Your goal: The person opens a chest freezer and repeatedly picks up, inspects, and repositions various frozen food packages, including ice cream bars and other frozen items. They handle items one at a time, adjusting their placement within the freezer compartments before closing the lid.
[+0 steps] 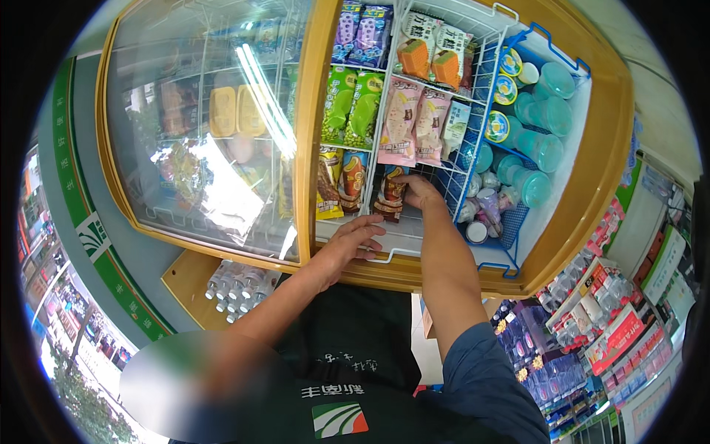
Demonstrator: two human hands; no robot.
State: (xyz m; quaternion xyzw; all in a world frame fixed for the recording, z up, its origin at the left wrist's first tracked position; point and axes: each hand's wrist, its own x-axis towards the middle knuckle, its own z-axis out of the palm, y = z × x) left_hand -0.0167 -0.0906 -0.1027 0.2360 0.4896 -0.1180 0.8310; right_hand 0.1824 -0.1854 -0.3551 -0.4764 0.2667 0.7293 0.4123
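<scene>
My right hand (420, 190) reaches into a front compartment of a white wire basket (389, 100) inside a chest freezer. Its fingers grip the right edge of a brown ice-cream packet (391, 195), which stands near the compartment's left divider. A similar brown packet (353, 180) and a yellow packet (329, 183) fill the compartment to the left. My left hand (354, 241) hovers around the freezer's front edge with its fingers apart and nothing in them. Just behind my right hand lie pink ice-cream packets (400, 122).
A sliding glass lid (183, 100) with a yellow frame covers the freezer's left half. On the right, a blue wire basket (513, 225) holds teal-lidded cups (532, 141) and small tubs. Green packets (363, 108) sit farther back. Bottled drinks (566, 366) are stacked at right; water bottles (241, 288) stand below left.
</scene>
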